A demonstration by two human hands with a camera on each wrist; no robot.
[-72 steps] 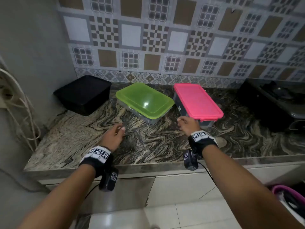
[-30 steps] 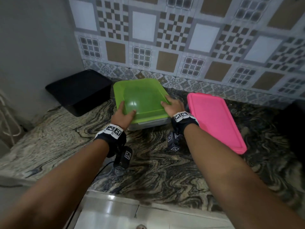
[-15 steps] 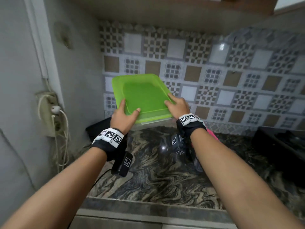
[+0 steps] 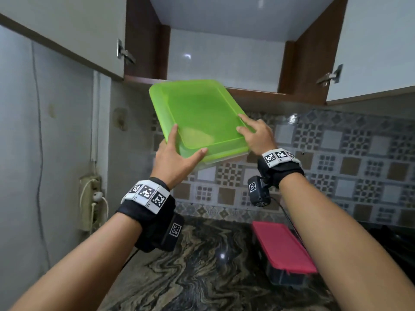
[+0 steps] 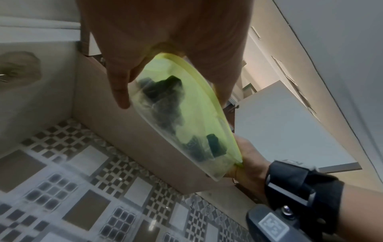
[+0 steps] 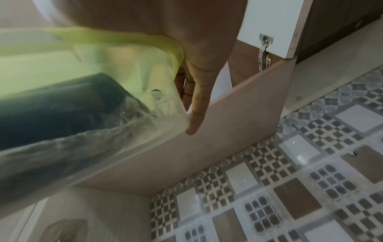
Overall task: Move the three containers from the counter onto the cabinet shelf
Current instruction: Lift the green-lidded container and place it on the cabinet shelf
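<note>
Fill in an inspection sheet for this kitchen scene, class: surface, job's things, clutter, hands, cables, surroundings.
Surface: swirled marble counter.
Job's things: green-lidded clear plastic container raised towards the open cabinet shelf; pink-lidded container on the counter; third not seen.
Clutter: nothing seen.
Hands: left hand and right hand grip the green-lidded container's near corners.
Cables: white cord at wall socket.
Surroundings: patterned wall tiles.

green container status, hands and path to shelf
Left hand and right hand grip green-lidded container, tilted, below the open cabinet. Nothing blocking.
</note>
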